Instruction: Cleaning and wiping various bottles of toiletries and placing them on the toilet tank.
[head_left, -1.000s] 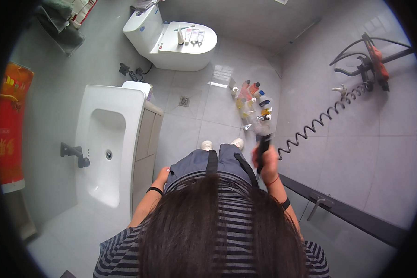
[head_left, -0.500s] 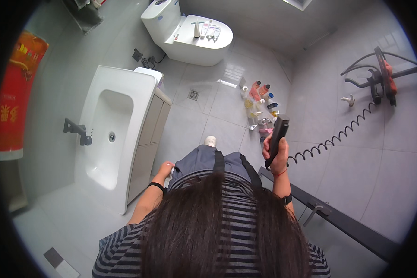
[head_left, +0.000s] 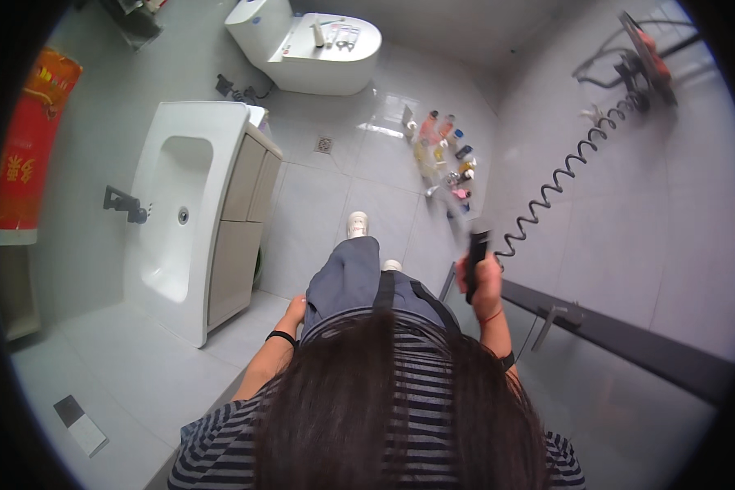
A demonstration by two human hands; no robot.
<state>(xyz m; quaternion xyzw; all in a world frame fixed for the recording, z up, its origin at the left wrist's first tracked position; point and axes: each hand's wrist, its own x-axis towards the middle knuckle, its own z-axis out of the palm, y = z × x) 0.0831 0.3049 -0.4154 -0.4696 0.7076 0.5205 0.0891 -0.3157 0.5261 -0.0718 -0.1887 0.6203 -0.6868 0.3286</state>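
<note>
My right hand [head_left: 486, 282] is wrapped round a black handheld sprayer [head_left: 476, 253], held upright in front of my right side. A black coiled hose [head_left: 554, 184] stretches from near its lower end to a dark fixture [head_left: 641, 73] with red parts at the far right. A faint pale streak shows just beyond the sprayer's tip; I cannot make out what it is. My left hand [head_left: 297, 309] hangs beside my left thigh, against the grey trousers [head_left: 339, 278]. Its fingers are mostly hidden.
Several bottles [head_left: 445, 155] stand crowded on the tiled floor ahead, right of the drain [head_left: 323, 144]. A white sink [head_left: 151, 269] over a cabinet [head_left: 233, 261] is at left. Ahead is a toilet [head_left: 335, 69] with small items on its lid. A dark rail [head_left: 629, 343] with a handle runs at right.
I have moved back from the toilet and bottles, and a second shoe now shows. The sprayer has come slightly lower and left in view, still in my right hand, its hose stretched more steeply.
</note>
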